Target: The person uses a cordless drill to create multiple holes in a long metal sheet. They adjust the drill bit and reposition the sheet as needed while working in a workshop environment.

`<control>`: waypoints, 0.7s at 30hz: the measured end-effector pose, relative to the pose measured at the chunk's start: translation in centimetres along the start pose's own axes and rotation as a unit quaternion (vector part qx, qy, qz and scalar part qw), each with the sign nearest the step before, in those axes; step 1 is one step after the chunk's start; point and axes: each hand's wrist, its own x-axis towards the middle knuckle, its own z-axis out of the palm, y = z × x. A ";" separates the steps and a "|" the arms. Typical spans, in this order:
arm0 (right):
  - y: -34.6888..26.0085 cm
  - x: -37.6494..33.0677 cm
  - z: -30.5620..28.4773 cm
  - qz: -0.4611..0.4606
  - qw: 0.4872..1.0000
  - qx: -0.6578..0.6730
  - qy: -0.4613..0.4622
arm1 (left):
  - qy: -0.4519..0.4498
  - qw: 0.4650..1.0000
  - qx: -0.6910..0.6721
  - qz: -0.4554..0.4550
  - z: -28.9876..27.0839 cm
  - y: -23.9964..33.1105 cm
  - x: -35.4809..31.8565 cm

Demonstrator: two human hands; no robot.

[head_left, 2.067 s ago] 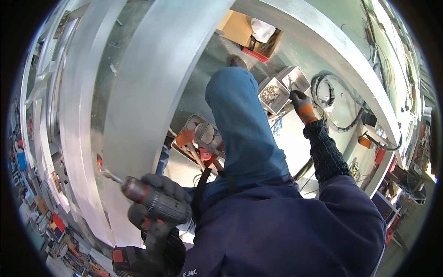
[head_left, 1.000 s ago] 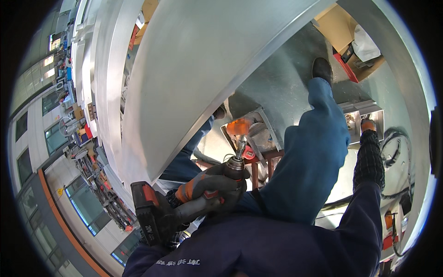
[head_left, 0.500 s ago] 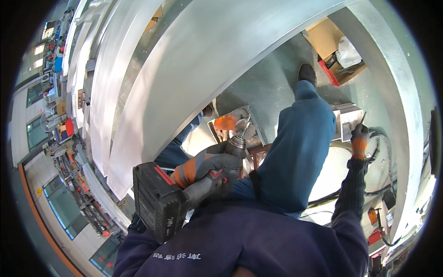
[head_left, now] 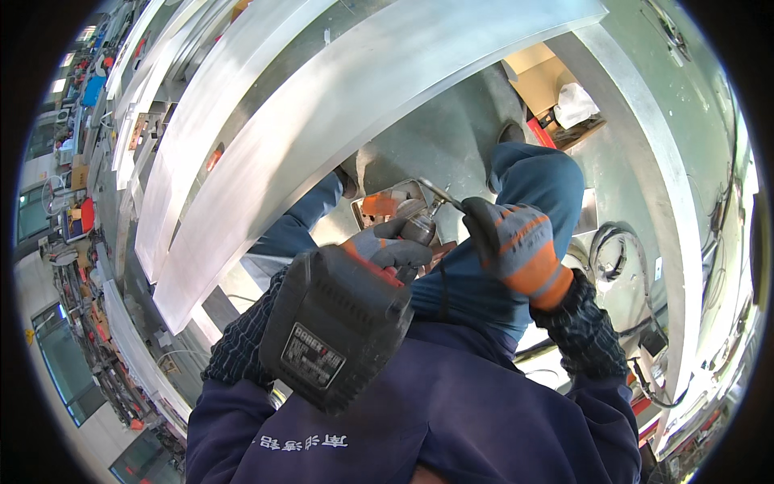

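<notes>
Your hands are near each other but apart: L hand [head_left: 385, 247] is clamped round the drill [head_left: 355, 294], R hand [head_left: 516, 246] closed on a thin metal rod [head_left: 442, 192]. Drill's in front of your torso, tilted, chuck [head_left: 419, 229] pointing away from you. Its battery pack [head_left: 334, 331] covers most of the handle + trigger area, so your L palm and lower fingers can't be seen. The rod runs from R fingertips across to just beside the bit [head_left: 436, 208]; can't tell if they touch, & the rod's gripped end is hidden in your fist.

Materials: battery = blocky, ribbed matte black plastic w/ a label; chuck = round, dull metal; rod = slim, w/ a bent look at the far end. Gloves grey w/ orange bands, dark at R fingertips; cuffs [head_left: 584, 327] dark, ridged knit.

Beyond the chuck, a tray [head_left: 421, 190] w/ an orange item [head_left: 379, 203] is partly blocked by drill & L hand, other contents hard to make out. Pale metal box [head_left: 588, 211] is mostly cut off by your R knee [head_left: 538, 176]. Smooth, silvery beam [head_left: 322, 137] curves over the L side (fisheye); cardboard box [head_left: 528, 77] w/ crumpled white bag [head_left: 574, 105] up top, black cable coil [head_left: 609, 252] at R. Far-L clutter too small to ID.
</notes>
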 end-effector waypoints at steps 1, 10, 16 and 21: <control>-0.2 -0.2 -0.2 0.010 0.999 0.018 0.045 | 0.016 0.998 -0.041 -0.054 0.5 1.1 -0.1; -0.6 0.2 -1.6 0.036 0.992 0.055 0.109 | 0.017 0.934 0.267 0.236 -0.7 -1.2 0.1; 1.3 -0.3 -0.2 0.011 0.999 -0.010 0.046 | -0.051 0.968 0.164 0.180 -1.1 -0.7 0.9; 0.8 -0.2 -0.8 -0.005 0.994 0.024 0.103 | -0.001 0.909 0.267 0.321 -1.3 -2.7 1.1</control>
